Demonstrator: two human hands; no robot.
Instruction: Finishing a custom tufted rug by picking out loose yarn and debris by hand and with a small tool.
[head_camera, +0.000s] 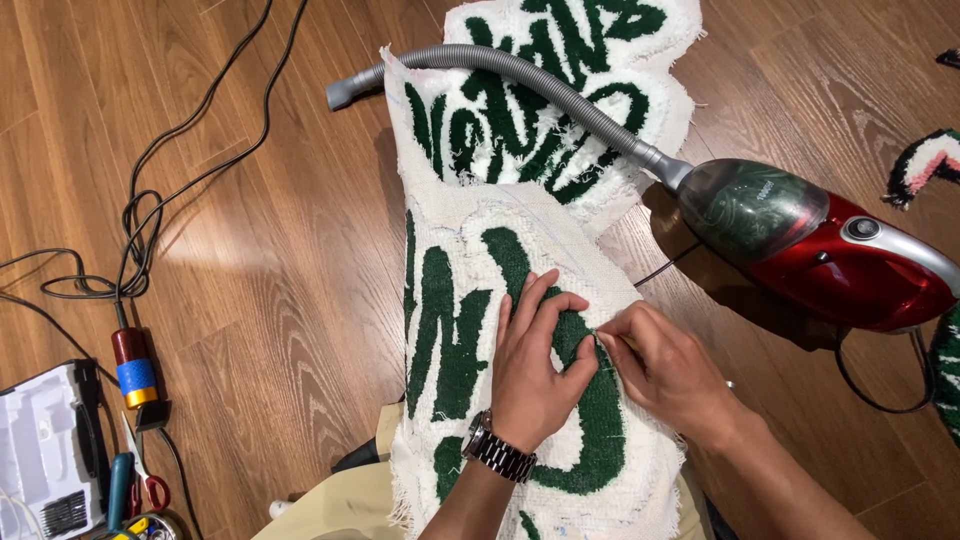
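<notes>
Head camera looks steeply down, close over the wooden floor (250, 300)

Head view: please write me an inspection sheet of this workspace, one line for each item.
Surface: wooden floor, brown planks.
Job's things: white rug with green tufted shapes, lying over the person's lap and the floor.
Clutter: red vacuum with grey hose lying across the rug; white case, scissors and a red-and-blue tool at lower left; rug scraps at right.
Grips: left hand flat on the green pile, a watch on its wrist; right hand pinching at the rug's edge, what it pinches too small to tell.
Cables: black cords looped on the floor at left; vacuum cord at right.
Surroundings: nothing seen.
</notes>
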